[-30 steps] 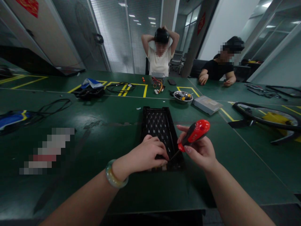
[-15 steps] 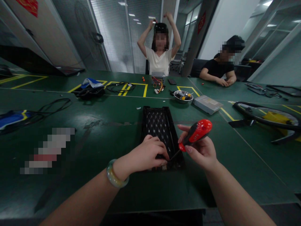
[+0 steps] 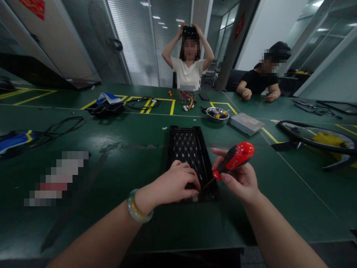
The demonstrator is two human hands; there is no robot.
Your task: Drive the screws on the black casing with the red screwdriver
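My right hand [image 3: 238,180] grips a red and black screwdriver [image 3: 237,158] by its handle, tilted with the shaft pointing down and left. The shaft's tip ends by the fingertips of my left hand [image 3: 181,182]. Those fingers are curled and pressed together at the near end of a black rectangular case [image 3: 205,156] that lies open on the table. Rows of small pale spots show on its dark inner face. Whatever the left fingers pinch is hidden beneath them. A bangle [image 3: 139,206] circles my left wrist.
Beyond the case, a metal bowl [image 3: 217,114] holds small parts, beside a grey flat box [image 3: 246,124]. Coloured wires [image 3: 188,100] lie farther back on the green table [image 3: 125,230]. A black-rimmed frame [image 3: 315,137] is at right, a blue bundle [image 3: 16,141] at left. Two people sit opposite.
The screwdriver and my right hand have shifted slightly right; my left hand stays put. Across the table, one person's hands have come down onto the headgear, and the other person's hands have moved apart.
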